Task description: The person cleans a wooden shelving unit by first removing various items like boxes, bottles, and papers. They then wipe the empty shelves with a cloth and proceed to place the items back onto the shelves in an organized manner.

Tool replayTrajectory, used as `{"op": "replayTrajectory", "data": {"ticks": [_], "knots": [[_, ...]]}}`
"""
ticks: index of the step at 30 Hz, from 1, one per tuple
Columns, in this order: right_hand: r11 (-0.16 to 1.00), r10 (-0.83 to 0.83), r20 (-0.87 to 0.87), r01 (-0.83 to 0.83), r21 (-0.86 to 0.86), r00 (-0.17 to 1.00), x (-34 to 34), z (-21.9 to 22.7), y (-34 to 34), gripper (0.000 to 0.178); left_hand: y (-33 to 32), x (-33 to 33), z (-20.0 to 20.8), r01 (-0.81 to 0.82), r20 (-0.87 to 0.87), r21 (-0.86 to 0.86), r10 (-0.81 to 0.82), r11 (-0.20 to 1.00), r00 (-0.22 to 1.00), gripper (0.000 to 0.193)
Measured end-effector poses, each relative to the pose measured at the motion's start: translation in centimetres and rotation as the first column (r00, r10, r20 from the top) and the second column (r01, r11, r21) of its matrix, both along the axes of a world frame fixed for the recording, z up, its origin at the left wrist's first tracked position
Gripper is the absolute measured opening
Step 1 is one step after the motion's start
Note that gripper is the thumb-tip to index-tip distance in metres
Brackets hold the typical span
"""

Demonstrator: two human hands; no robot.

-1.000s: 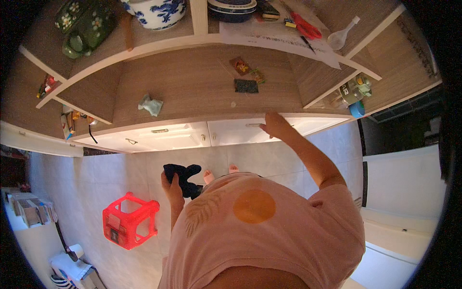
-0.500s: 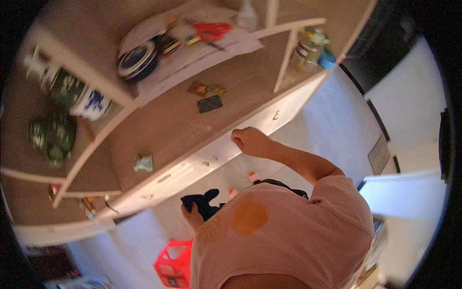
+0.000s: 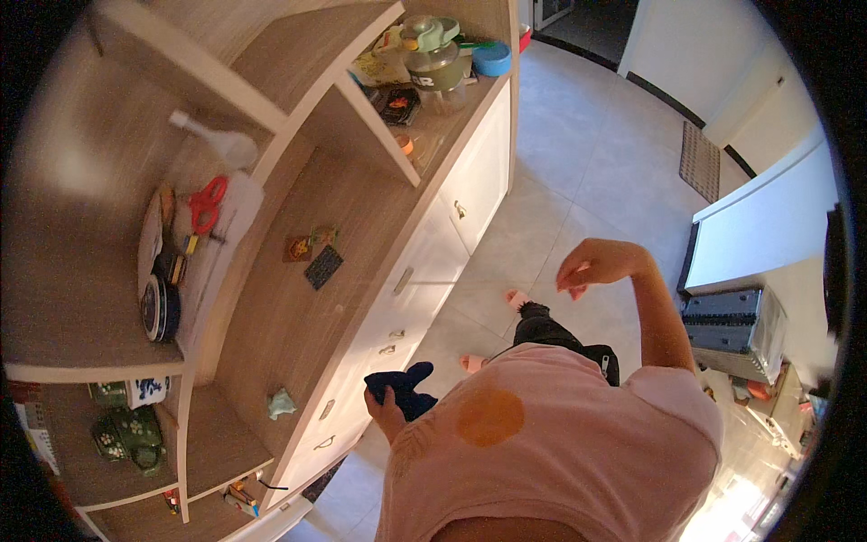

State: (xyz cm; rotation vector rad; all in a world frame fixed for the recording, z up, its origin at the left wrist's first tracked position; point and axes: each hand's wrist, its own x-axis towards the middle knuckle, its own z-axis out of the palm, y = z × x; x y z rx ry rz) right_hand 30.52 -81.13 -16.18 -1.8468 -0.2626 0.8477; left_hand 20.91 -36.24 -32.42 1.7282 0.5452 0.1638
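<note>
A dark navy cloth [image 3: 414, 390] is bunched in my left hand [image 3: 386, 420], whose fingers and thumb wrap round its left side, close by the cabinet front. Raised over the floor, my right hand [image 3: 603, 262] hangs from a bent wrist with loosely curled fingers. A gap shows between its thumb and fingers, and I see nothing in it. On the wooden shelf [image 3: 262, 312] lie a small dark flat piece [image 3: 323, 267], a small orange-brown packet [image 3: 297, 248] and a crumpled pale green scrap [image 3: 281, 403].
Red-handled scissors [image 3: 208, 204], a tape roll [image 3: 161, 309] and a white bottle [image 3: 221, 144] lie on the upper shelf. A clear jar [image 3: 435, 65] and a blue lid [image 3: 492, 59] stand at the far end. White cabinet doors [image 3: 488, 167] border the tiled floor [image 3: 578, 144].
My view has swung to the right. The right hand has moved from the shelf's front edge out over the floor, its fingers looser. The navy cloth stays in my left hand; the red bag is out of view.
</note>
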Motion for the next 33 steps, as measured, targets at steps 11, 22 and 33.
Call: {"op": "replayTrajectory", "data": {"ticks": [11,22,33], "knots": [[0.887,-0.459,0.17,0.44,0.142,0.872,12.3,-6.9,-9.2,0.015,-17.3,6.4,2.7,-0.071,-0.064,-0.074,0.066,0.995,0.996,0.021],[0.974,-0.217,0.368,0.225,0.021,0.904,24.5,-10.8,-1.7,0.017,-22.9,5.2,4.1,-0.216,0.009,0.054,0.215,0.975,0.976,0.022],[0.964,-0.204,0.654,0.265,0.005,0.729,23.6,-8.4,-0.7,0.018,-24.3,3.7,5.1,-0.438,-0.012,-0.062,0.438,0.897,0.899,0.023]]}}
